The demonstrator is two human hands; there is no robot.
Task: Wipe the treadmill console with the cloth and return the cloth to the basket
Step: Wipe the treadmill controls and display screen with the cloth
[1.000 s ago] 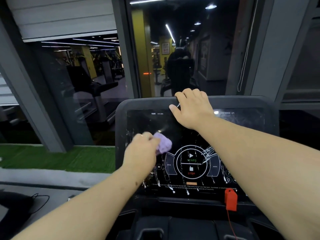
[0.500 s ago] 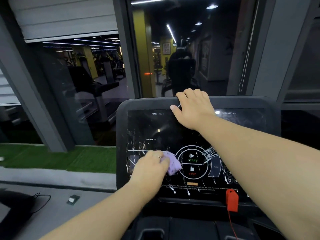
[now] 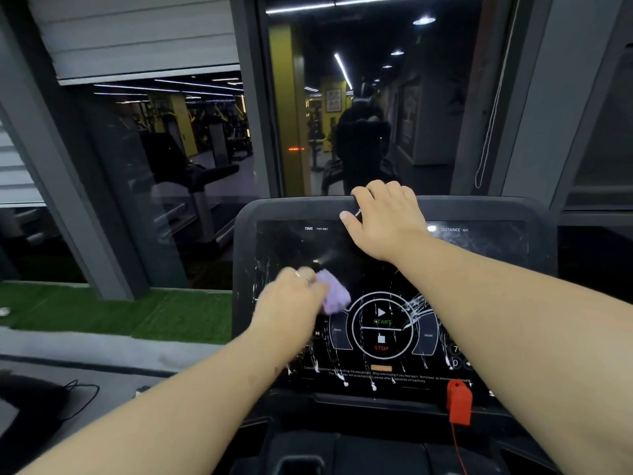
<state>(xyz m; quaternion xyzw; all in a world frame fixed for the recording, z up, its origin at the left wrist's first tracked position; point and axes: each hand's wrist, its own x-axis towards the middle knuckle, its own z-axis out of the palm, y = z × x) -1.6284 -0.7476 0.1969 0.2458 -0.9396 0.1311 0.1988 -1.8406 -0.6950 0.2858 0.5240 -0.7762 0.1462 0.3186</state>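
The black treadmill console fills the middle of the view, its glossy panel streaked with white scratches around a round START/STOP dial. My left hand is closed around a small purple cloth and presses it against the left half of the panel, just up and left of the dial. My right hand lies over the console's top edge, fingers curled over the rim. No basket is in view.
A red safety key with a red cord hangs at the console's lower right. Dark windows and grey pillars stand ahead. Green turf and a grey ledge lie to the left, with a black cable lower left.
My left hand carried the cloth down the panel half a second ago and has now come back up and slightly left. My right hand has stayed on the top edge.
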